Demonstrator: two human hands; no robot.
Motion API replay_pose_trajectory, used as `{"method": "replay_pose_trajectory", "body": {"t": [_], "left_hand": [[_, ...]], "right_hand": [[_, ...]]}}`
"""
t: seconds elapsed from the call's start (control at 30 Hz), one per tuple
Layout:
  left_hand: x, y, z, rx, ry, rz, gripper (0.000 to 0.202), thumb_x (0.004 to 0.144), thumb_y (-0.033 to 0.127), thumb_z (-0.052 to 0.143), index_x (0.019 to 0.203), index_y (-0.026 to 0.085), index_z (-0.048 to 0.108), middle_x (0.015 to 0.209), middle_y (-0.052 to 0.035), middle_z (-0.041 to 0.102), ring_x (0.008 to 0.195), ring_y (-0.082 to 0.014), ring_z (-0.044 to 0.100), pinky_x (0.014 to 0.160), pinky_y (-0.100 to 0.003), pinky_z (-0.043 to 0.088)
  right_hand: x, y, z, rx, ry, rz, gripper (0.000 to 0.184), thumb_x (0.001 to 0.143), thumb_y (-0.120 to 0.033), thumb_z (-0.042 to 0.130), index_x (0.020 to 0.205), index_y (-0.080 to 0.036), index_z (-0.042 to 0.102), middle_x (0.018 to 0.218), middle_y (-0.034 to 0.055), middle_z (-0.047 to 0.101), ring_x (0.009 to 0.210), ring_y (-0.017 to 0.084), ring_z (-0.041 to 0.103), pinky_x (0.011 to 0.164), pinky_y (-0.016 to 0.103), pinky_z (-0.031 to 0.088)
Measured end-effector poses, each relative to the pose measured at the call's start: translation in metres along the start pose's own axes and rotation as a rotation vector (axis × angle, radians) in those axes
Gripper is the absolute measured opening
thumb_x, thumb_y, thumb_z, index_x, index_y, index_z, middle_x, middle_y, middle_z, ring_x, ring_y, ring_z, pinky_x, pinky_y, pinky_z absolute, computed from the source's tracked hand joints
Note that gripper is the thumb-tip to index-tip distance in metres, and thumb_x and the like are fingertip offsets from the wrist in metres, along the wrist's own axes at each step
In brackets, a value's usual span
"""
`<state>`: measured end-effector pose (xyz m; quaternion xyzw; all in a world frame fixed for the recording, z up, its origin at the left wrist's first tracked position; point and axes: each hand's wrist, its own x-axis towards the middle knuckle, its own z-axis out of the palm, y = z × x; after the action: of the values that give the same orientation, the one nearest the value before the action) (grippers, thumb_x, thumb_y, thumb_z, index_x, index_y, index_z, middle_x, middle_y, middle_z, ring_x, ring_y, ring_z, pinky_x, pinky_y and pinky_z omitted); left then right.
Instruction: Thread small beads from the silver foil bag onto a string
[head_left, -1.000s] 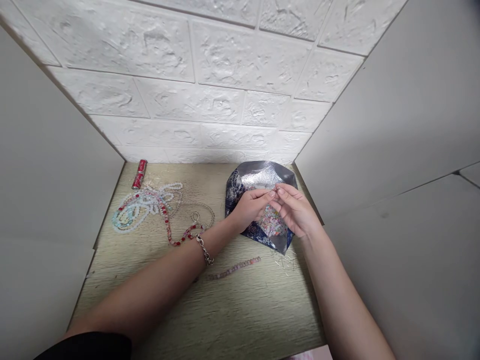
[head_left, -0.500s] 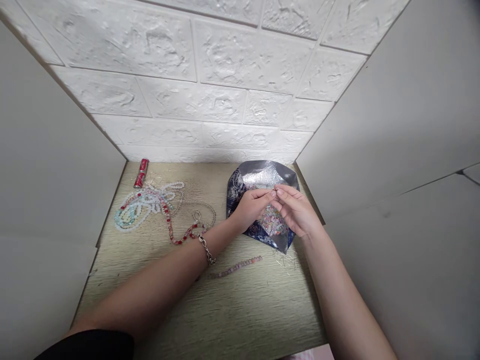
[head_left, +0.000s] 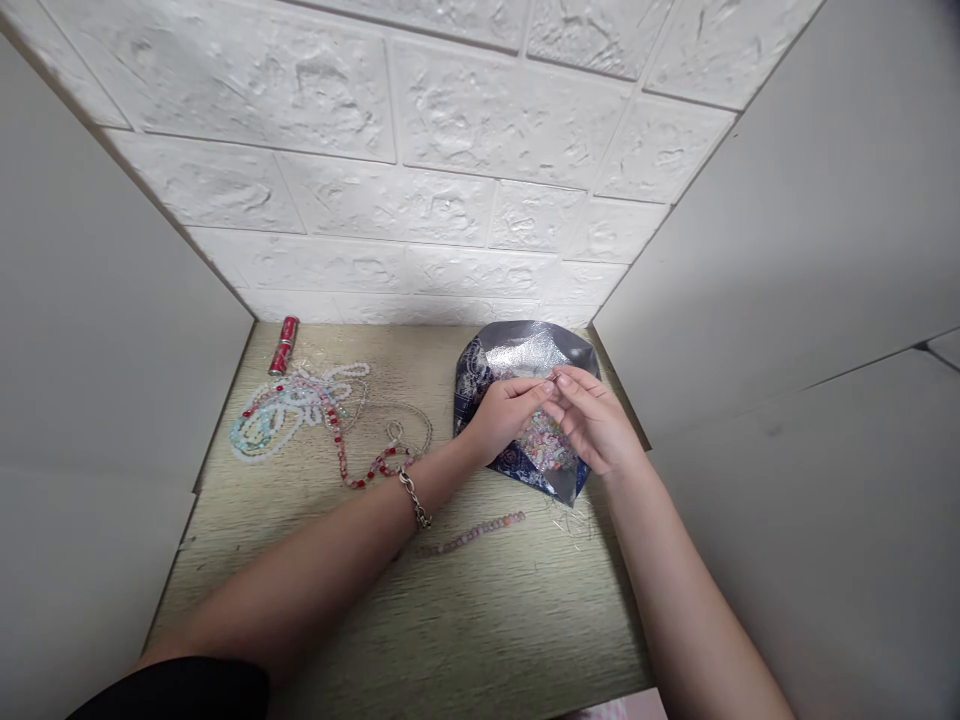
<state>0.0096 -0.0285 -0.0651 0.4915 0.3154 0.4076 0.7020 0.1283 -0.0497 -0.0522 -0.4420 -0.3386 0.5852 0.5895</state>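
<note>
My left hand [head_left: 504, 415] and my right hand [head_left: 590, 420] meet fingertip to fingertip over a silver-lined, dark blue patterned pouch [head_left: 525, 345]. Both are closed in a pinch on something tiny between the tips, too small to make out. Inside the pouch lies a heap of small mixed-colour beads [head_left: 546, 442], partly covered by my hands. On the tabletop below my left wrist rests a short strand of pinkish-purple beads [head_left: 480, 532], its left end close to my forearm.
Tangled bead strands [head_left: 292, 410] in white, pale blue and red spread over the left of the wooden tabletop [head_left: 360, 620]. Behind them lies a small red cylinder [head_left: 283, 345]. Thin clear scraps [head_left: 574, 525] lie below the pouch. A white brick-patterned wall [head_left: 450, 200] and grey side panels enclose the table.
My hands stay pinched together over the pouch, with only a very slight shift of the fingertips. The beads, pouch and strands lie as before.
</note>
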Motion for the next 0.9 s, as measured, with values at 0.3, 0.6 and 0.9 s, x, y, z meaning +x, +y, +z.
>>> {"method": "replay_pose_trajectory", "body": {"t": [0.3,0.6,0.9], "left_hand": [[-0.006,0.001,0.003,0.356,0.124,0.288,0.023,0.078,0.032,0.044,0.068,0.014,0.055,0.058,0.0027,0.043,0.056,-0.0060,0.036,0.055,-0.021,0.031],[-0.006,-0.001,0.002,0.472,0.172,0.283,0.021,0.077,0.029,0.042,0.066,0.014,0.053,0.059,0.0028,0.044,0.057,-0.0074,0.038,0.058,-0.021,0.032],[-0.006,-0.001,0.002,0.476,0.188,0.281,0.021,0.076,0.027,0.041,0.064,0.014,0.053,0.058,0.0029,0.043,0.057,-0.0075,0.038,0.057,-0.020,0.032]], "right_hand": [[-0.008,-0.010,0.002,-0.985,0.117,-0.617,0.013,0.076,-0.019,0.050,0.081,-0.020,0.062,0.079,0.0013,0.060,0.073,0.013,0.055,0.068,0.028,0.043],[-0.012,-0.012,0.003,-1.163,0.051,-0.715,0.015,0.080,-0.020,0.044,0.083,-0.022,0.059,0.081,0.0023,0.060,0.076,0.015,0.056,0.070,0.030,0.043],[-0.012,-0.011,0.003,-1.180,0.044,-0.717,0.017,0.080,-0.020,0.043,0.084,-0.023,0.059,0.081,0.0019,0.060,0.076,0.015,0.056,0.070,0.030,0.043]]}}
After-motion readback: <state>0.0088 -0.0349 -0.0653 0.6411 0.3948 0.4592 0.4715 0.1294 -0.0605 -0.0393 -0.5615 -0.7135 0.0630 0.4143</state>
